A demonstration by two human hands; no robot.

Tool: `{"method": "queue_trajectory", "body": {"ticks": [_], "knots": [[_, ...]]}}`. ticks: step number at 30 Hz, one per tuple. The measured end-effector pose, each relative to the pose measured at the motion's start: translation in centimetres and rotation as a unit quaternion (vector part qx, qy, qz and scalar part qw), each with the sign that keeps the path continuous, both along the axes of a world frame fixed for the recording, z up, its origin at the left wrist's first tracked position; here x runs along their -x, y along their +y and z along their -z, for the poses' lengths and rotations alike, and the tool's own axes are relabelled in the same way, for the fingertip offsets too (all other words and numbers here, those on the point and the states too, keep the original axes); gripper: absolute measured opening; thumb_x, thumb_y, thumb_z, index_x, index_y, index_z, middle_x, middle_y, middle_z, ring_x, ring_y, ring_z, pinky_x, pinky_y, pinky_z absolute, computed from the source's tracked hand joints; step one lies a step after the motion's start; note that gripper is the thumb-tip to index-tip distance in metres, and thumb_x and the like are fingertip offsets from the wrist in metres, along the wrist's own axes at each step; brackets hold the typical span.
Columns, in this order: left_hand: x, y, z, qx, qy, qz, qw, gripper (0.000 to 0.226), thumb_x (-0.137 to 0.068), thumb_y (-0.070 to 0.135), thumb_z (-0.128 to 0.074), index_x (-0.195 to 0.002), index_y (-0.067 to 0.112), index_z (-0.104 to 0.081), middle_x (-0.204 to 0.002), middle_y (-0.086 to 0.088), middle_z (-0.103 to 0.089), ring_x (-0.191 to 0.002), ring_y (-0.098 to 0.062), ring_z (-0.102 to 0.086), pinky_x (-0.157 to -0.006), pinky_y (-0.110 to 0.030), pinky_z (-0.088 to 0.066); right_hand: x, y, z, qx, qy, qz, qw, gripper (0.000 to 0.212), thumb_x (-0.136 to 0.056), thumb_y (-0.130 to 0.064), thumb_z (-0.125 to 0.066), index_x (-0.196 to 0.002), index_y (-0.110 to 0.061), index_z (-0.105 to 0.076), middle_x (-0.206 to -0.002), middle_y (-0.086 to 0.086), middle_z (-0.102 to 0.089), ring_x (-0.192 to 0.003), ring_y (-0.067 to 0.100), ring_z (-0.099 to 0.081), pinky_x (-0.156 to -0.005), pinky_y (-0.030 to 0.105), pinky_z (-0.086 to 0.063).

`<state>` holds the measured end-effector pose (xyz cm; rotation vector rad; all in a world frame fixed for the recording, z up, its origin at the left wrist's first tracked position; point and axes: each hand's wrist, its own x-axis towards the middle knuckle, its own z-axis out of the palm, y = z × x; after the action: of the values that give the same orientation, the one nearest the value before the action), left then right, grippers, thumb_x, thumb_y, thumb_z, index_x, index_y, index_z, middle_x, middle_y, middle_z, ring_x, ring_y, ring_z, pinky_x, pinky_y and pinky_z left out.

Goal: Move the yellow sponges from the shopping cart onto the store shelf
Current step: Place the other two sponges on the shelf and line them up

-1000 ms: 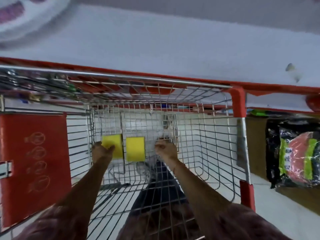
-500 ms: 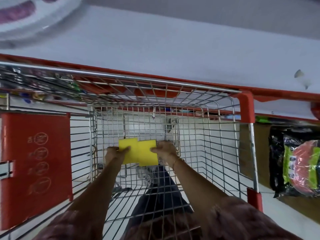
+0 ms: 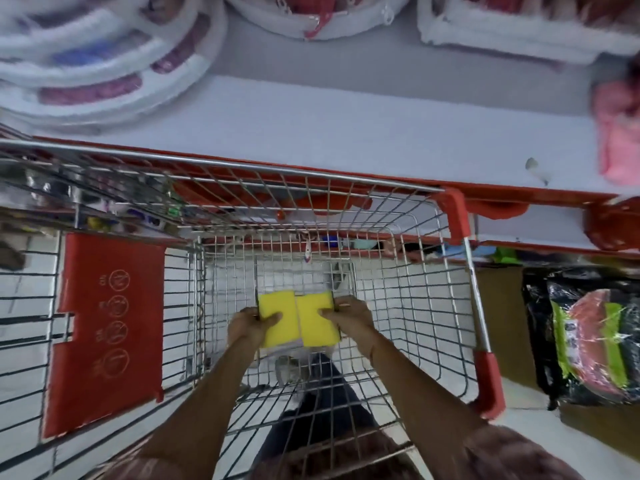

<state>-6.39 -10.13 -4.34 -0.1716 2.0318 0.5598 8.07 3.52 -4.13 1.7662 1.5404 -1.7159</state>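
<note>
Your left hand (image 3: 254, 325) pinches the left yellow sponge (image 3: 277, 318) and your right hand (image 3: 349, 315) pinches the right yellow sponge (image 3: 317, 320), thumbs on top, the two pads touching edge to edge between your hands, inside the shopping cart (image 3: 453, 216) and seemingly clear of its wire floor. Each sponge's long axis points away from you, straight toward the store shelf (image 3: 346, 133). That shelf lies ahead of and above both hands, beyond the cart's far rim, so the lift likely needs to clear that rim first.

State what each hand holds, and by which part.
Left hand grips the left yellow sponge at its left edge; right hand grips the right yellow sponge at its right edge.
</note>
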Motion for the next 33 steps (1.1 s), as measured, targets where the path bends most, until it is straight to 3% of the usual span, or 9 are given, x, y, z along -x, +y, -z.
{"method": "queue_trajectory", "body": {"ticks": [3,8,10,15,21,24,27,30,33], "knots": [[0.0,-0.3,-1.6,-0.058,-0.005,-0.027,0.998,0.048,-0.060,0.045,-0.083,-0.093,0.013,-0.068,-0.118,-0.017,-0.070,-0.106,-0.034,-0.067,-0.093,-0.047,-0.055,-1.2,0.6,-3.9,-0.015,0.046,0.019,0.999,0.051,-0.082,-0.018,-0.073,-0.127,-0.007,-0.053,-0.137,0.016,-0.054,-0.123,0.035,-0.054,-0.103,0.045,-0.046],[-0.6,1.5,-9.3,-0.155,-0.026,-0.056,0.986,0.042,-0.076,0.025,-0.078,-0.107,0.001,-0.065,-0.115,-0.015,-0.065,-0.108,-0.036,-0.064,-0.091,-0.044,-0.054,-2.9,1.9,-8.3,-0.053,0.092,0.078,0.991,0.042,-0.080,-0.018,-0.074,-0.117,-0.004,-0.061,-0.128,0.018,-0.061,-0.116,0.035,-0.059,-0.100,0.050,-0.047],[-0.6,2.4,-12.0,-0.193,-0.038,-0.042,0.980,0.017,-0.081,0.021,-0.073,-0.087,0.009,-0.064,-0.112,-0.016,-0.063,-0.101,-0.032,-0.062,-0.090,-0.043,-0.053,-3.3,2.6,-10.6,-0.081,0.107,0.095,0.986,0.041,-0.079,-0.021,-0.075,-0.113,-0.001,-0.064,-0.121,0.018,-0.065,-0.112,0.034,-0.061,-0.100,0.051,-0.047],[-0.2,4.7,-18.6,-0.282,-0.005,-0.004,0.959,0.015,-0.083,0.023,-0.071,-0.074,0.018,-0.060,-0.092,-0.006,-0.068,-0.083,-0.022,-0.064,-0.075,-0.033,-0.054,-3.9,4.5,-16.8,-0.113,0.178,0.128,0.969,0.040,-0.080,-0.021,-0.074,-0.114,-0.004,-0.062,-0.119,0.016,-0.065,-0.111,0.031,-0.061,-0.099,0.047,-0.049],[0.7,7.7,-26.7,-0.368,0.024,0.012,0.929,0.043,-0.075,0.026,-0.078,-0.103,-0.003,-0.065,-0.104,-0.016,-0.070,-0.087,-0.026,-0.068,-0.068,-0.034,-0.061,-3.9,7.2,-24.5,-0.172,0.256,0.138,0.941,0.043,-0.080,-0.026,-0.073,-0.113,0.000,-0.065,-0.118,0.018,-0.068,-0.110,0.033,-0.064,-0.099,0.047,-0.051],[0.8,8.9,-30.6,-0.386,0.052,0.036,0.920,0.039,-0.075,0.033,-0.078,-0.097,0.003,-0.067,-0.103,-0.014,-0.072,-0.093,-0.029,-0.069,-0.076,-0.038,-0.059,-4.0,8.3,-28.5,-0.189,0.284,0.136,0.930,0.048,-0.075,-0.036,-0.076,-0.112,-0.006,-0.067,-0.116,0.014,-0.069,-0.105,0.031,-0.066,-0.093,0.053,-0.054],[1.1,10.5,-34.1,-0.418,0.069,0.060,0.904,0.027,-0.078,0.031,-0.075,-0.087,0.007,-0.065,-0.101,-0.013,-0.071,-0.084,-0.023,-0.069,-0.059,-0.030,-0.058,-3.9,9.3,-32.5,-0.207,0.310,0.149,0.916,0.043,-0.080,-0.032,-0.072,-0.113,-0.005,-0.066,-0.115,0.016,-0.068,-0.106,0.033,-0.065,-0.091,0.051,-0.055],[1.1,12.1,-37.6,-0.455,0.080,0.078,0.883,0.028,-0.081,0.027,-0.073,-0.096,0.005,-0.065,-0.097,-0.011,-0.069,-0.071,-0.015,-0.067,-0.043,-0.019,-0.056,-3.9,10.6,-36.0,-0.218,0.334,0.160,0.903,0.039,-0.085,-0.031,-0.068,-0.114,-0.004,-0.065,-0.115,0.016,-0.068,-0.110,0.032,-0.063,-0.093,0.049,-0.054],[1.1,13.8,-40.4,-0.480,0.091,0.074,0.869,0.035,-0.081,0.026,-0.073,-0.106,0.004,-0.064,-0.094,-0.011,-0.069,-0.068,-0.015,-0.065,-0.041,-0.018,-0.055,-4.0,12.0,-38.6,-0.229,0.344,0.163,0.896,0.042,-0.085,-0.033,-0.066,-0.116,-0.005,-0.064,-0.111,0.012,-0.067,-0.101,0.028,-0.064,-0.075,0.039,-0.058]]}}
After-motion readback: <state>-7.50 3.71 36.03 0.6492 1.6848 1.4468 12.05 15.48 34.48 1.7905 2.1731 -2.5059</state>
